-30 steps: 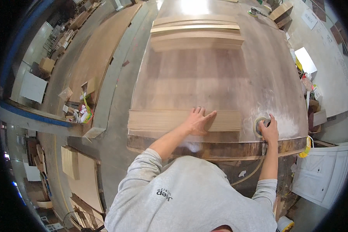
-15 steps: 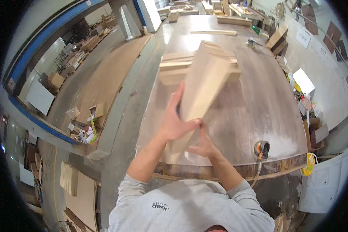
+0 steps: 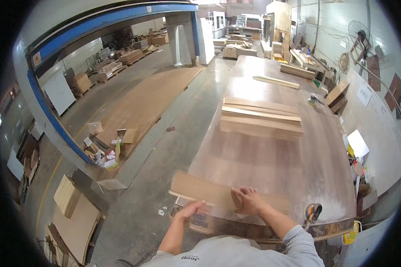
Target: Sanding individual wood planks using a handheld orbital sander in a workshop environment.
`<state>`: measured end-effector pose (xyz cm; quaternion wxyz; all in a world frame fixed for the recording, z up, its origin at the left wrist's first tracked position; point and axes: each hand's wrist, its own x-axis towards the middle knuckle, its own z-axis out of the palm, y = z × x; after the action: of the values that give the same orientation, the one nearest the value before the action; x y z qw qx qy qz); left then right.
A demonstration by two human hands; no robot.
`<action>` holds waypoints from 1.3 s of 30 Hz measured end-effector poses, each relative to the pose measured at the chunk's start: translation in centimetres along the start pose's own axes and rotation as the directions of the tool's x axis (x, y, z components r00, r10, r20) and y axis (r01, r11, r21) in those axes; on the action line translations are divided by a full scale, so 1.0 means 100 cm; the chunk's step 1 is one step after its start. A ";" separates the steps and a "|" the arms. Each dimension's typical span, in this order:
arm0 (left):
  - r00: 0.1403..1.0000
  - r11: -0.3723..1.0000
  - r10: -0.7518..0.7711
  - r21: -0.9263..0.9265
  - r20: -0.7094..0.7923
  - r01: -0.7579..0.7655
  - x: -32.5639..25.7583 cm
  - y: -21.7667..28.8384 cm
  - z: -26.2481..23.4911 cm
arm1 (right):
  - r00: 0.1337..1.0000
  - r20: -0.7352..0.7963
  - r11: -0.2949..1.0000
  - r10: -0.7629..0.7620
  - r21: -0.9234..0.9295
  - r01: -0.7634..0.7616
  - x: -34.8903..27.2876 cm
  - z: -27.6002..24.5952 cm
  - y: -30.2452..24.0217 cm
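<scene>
A pale wooden board (image 3: 198, 189), blurred by motion, lies crosswise along the near edge of the large worktable (image 3: 272, 171). Its left end reaches out to the table's left corner. My left hand (image 3: 192, 209) is at the board's near edge with its fingers stretched toward the right; whether it touches the wood is hard to make out. Over the board's right half rests my right hand (image 3: 251, 202), its fingers laid out across the top face. Farther up the table sits a row of similar wooden pieces (image 3: 261, 116), side by side.
An orange-and-black sander (image 3: 313, 212) stands at the near right corner. Another sander (image 3: 315, 100) and a thin wooden strip (image 3: 276, 82) lie farther off. A yellow bucket (image 3: 350, 233) hangs by the right corner. Stacked boards (image 3: 67, 196) stand at the lower left.
The board, held raised and upright between both hands before, is now down across the table's near edge. My hands have moved apart, and the view has tilted up.
</scene>
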<state>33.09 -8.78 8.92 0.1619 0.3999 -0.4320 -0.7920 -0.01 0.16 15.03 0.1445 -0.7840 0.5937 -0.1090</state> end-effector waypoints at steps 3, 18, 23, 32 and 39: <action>0.954 0.760 -0.294 0.619 0.053 0.200 -0.027 0.004 -0.009 | 0.987 0.145 0.987 0.067 -0.151 -0.045 -0.010 0.039 0.008; 0.914 0.002 0.396 0.996 0.083 -0.092 0.035 0.021 -0.004 | 0.993 0.016 0.985 0.118 -0.131 -0.114 -0.005 0.047 -0.002; 0.762 0.221 0.532 0.930 -0.368 0.295 -0.011 0.044 -0.094 | 0.991 0.045 0.986 0.128 -0.112 -0.123 -0.009 0.037 -0.012; 0.854 0.793 0.367 0.604 -0.369 -0.080 0.025 0.021 -0.070 | 0.991 0.034 0.987 0.129 -0.100 -0.125 -0.001 0.028 -0.017; 0.896 0.816 0.301 0.574 -0.327 -0.065 0.027 0.017 -0.080 | 0.992 -0.020 0.990 0.127 -0.063 -0.128 0.001 0.032 -0.015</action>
<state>37.46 -15.81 6.56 0.2030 0.5390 -0.6350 -0.5148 2.44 0.76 12.55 0.1209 -0.7477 0.6471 -0.0865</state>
